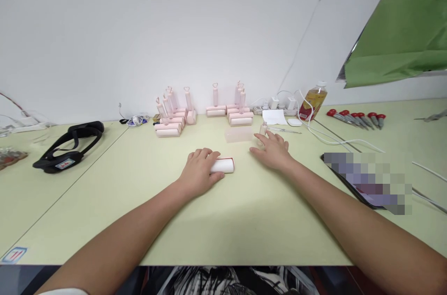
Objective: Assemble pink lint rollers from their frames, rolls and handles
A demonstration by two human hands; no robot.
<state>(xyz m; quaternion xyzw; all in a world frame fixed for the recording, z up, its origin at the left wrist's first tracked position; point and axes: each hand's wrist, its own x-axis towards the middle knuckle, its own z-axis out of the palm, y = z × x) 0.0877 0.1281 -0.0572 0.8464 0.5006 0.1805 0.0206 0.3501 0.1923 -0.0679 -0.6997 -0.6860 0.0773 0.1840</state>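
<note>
My left hand [199,171] lies over a white lint roller roll [223,165] with a red edge, thumb on the near side and fingers on the far side. Its left end is hidden under my palm. Further right, my right hand [272,150] has its fingers around a small pale pink lint roller handle [263,128] that stands upright; its lower part is partly covered. Just left of those fingers a translucent pink cover [239,135] lies on the table.
Pink lint rollers with upright handles [240,119] stand in groups along the wall. At left lies a black head strap [66,146]. On the right are a drink bottle [313,101], white cables [335,139], red-capped grey objects [356,119] and a blurred-out phone-like device [366,183].
</note>
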